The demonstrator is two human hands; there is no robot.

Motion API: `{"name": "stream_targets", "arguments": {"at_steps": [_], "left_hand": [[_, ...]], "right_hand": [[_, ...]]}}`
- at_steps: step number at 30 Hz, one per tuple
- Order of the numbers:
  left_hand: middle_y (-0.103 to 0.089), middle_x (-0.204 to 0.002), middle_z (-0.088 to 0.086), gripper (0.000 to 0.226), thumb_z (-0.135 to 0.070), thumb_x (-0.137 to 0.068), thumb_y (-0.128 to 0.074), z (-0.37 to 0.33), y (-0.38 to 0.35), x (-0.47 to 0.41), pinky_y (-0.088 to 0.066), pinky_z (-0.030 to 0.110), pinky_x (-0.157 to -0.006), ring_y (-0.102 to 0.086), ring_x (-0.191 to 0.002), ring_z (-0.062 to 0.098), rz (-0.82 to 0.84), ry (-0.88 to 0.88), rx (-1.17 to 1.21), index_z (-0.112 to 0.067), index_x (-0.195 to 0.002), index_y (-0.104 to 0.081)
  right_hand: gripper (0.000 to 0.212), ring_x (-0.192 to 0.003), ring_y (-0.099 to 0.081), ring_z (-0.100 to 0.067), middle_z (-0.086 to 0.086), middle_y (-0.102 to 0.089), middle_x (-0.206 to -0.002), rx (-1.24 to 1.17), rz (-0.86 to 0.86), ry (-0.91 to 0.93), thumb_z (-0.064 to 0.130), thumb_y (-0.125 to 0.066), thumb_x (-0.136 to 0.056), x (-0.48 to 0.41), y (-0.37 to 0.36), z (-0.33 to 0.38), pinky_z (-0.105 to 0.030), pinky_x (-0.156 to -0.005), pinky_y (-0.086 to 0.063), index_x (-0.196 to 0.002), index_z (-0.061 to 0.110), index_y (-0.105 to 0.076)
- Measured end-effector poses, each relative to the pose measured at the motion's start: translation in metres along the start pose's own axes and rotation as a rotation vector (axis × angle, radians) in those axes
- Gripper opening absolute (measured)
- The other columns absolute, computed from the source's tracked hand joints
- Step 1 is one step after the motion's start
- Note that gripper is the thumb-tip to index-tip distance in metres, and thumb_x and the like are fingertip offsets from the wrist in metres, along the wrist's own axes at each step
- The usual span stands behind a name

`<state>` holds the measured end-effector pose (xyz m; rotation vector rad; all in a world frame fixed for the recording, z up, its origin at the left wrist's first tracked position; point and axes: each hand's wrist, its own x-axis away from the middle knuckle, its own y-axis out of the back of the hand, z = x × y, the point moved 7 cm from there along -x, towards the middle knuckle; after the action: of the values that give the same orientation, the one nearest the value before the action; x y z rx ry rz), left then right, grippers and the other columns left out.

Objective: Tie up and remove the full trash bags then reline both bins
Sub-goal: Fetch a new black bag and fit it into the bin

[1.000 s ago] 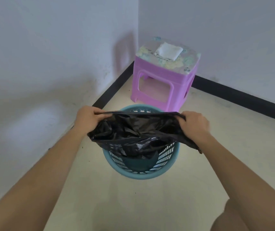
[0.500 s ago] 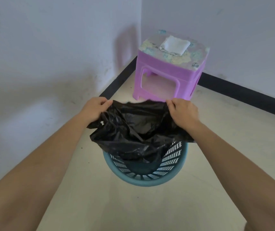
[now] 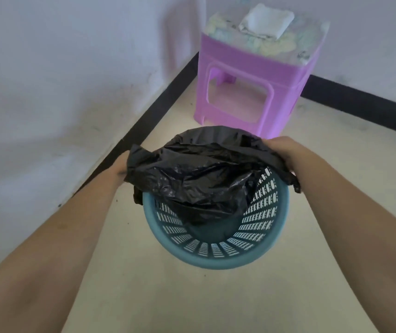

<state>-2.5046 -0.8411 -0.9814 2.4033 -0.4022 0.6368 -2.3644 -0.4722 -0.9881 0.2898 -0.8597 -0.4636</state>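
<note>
A round teal slotted bin (image 3: 252,239) stands on the floor below me. A black trash bag (image 3: 199,179) hangs into it, its mouth stretched over the far part of the rim, while the near rim stays bare. My left hand (image 3: 120,165) grips the bag's left edge and is mostly hidden behind the plastic. My right hand (image 3: 285,152) grips the bag's right edge at the bin's right rim.
A purple plastic stool (image 3: 254,78) stands just beyond the bin in the corner, with a folded white cloth (image 3: 265,20) on top. A white wall with a black baseboard (image 3: 151,114) runs along the left. Bare pale floor lies right of and in front of the bin.
Both hands moved down and apart with the bag, and its mouth now wraps the far rim of the bin. The view has tilted down and closer.
</note>
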Motion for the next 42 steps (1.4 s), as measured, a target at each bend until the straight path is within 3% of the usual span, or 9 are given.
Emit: {"name": "stream_targets", "arguments": {"at_steps": [3,9,12,15,18,26,32,36,42], "left_hand": [[-0.065,-0.100,0.009,0.029,-0.030,-0.095,-0.061,-0.003,0.031,0.006,-0.051,0.033,-0.075,-0.063,-0.094,0.033,-0.193,-0.045,0.004,-0.005,-0.109,-0.066],[-0.065,-0.103,-0.001,0.041,-0.057,-0.086,-0.060,-0.021,0.029,0.081,-0.052,0.030,-0.074,-0.062,-0.092,0.017,-0.321,-0.026,0.223,-0.023,-0.109,-0.064],[-0.049,-0.131,0.006,0.056,-0.041,-0.084,-0.064,-0.010,0.005,0.125,-0.047,0.036,-0.093,-0.053,-0.114,0.026,-0.482,0.092,0.073,-0.021,-0.134,-0.051],[-0.036,-0.139,0.013,0.056,-0.025,-0.088,-0.062,0.015,-0.027,0.170,-0.043,0.038,-0.093,-0.048,-0.117,0.029,-0.617,0.217,0.240,-0.012,-0.137,-0.041],[-0.051,-0.128,0.011,0.038,-0.021,-0.093,-0.052,0.037,-0.065,0.196,-0.047,0.038,-0.087,-0.055,-0.098,0.026,-0.627,0.265,0.496,-0.011,-0.129,-0.047],[-0.066,-0.122,0.003,0.031,-0.005,-0.099,-0.050,0.025,-0.060,0.153,-0.057,0.039,-0.090,-0.065,-0.107,0.021,-0.231,0.040,0.730,-0.016,-0.125,-0.063],[-0.016,-0.157,0.004,0.075,-0.006,-0.090,-0.065,0.010,-0.039,0.163,-0.046,0.038,-0.104,-0.050,-0.123,0.022,-0.494,-0.227,0.120,-0.027,-0.151,-0.027],[-0.049,-0.122,0.008,0.047,-0.007,-0.091,-0.058,-0.017,-0.050,0.172,-0.047,0.029,-0.081,-0.057,-0.103,0.025,-0.470,-0.482,-0.428,-0.019,-0.136,-0.055],[-0.046,-0.109,0.011,0.013,0.005,-0.086,-0.058,-0.015,-0.038,0.195,-0.048,0.018,-0.077,-0.048,-0.087,-0.012,-0.687,-0.415,-0.065,-0.003,-0.096,-0.061]], "right_hand": [[0.061,-0.083,-0.066,-0.027,-0.014,-0.068,-0.102,-0.196,-0.005,-0.027,0.052,-0.066,-0.089,0.016,0.002,-0.005,-0.033,-0.069,-0.052,-0.124,0.003,-0.059],[0.053,-0.142,-0.027,-0.035,-0.014,-0.033,-0.153,0.288,-0.728,0.533,0.050,-0.058,-0.091,0.120,0.019,0.019,-0.048,-0.115,-0.016,-0.138,0.026,-0.049],[0.058,-0.146,-0.016,-0.040,-0.017,-0.022,-0.158,0.446,-0.592,0.451,0.052,-0.057,-0.090,0.144,-0.012,-0.004,-0.054,-0.117,-0.010,-0.143,0.032,-0.043],[0.074,-0.145,-0.016,-0.042,-0.016,-0.004,-0.163,0.135,-0.318,0.068,0.043,-0.056,-0.092,0.155,-0.033,-0.059,-0.053,-0.117,-0.017,-0.154,0.041,-0.016],[0.074,-0.126,-0.042,-0.033,-0.012,-0.028,-0.155,-0.218,-0.252,0.169,0.020,-0.046,-0.097,0.180,-0.049,-0.080,-0.042,-0.107,-0.035,-0.157,0.040,-0.009],[0.049,-0.123,-0.059,-0.012,0.015,-0.059,-0.136,-0.720,0.014,0.158,0.060,-0.045,-0.092,0.133,-0.032,-0.083,-0.047,-0.103,-0.049,-0.139,0.046,-0.047],[0.085,-0.116,-0.052,-0.012,0.006,-0.051,-0.133,-0.698,-0.150,0.031,0.047,-0.068,-0.089,0.132,-0.035,-0.092,-0.030,-0.104,-0.037,-0.156,0.025,-0.019],[0.077,-0.106,-0.056,-0.023,-0.004,-0.055,-0.126,-0.737,-0.330,-0.173,0.058,-0.072,-0.082,0.150,-0.040,-0.106,-0.030,-0.088,-0.041,-0.137,0.012,-0.043],[0.029,-0.088,-0.070,-0.017,-0.002,-0.071,-0.093,-0.859,-0.314,-0.047,0.037,-0.050,-0.103,0.155,-0.051,-0.109,-0.037,-0.093,-0.056,-0.090,0.013,-0.062]]}}
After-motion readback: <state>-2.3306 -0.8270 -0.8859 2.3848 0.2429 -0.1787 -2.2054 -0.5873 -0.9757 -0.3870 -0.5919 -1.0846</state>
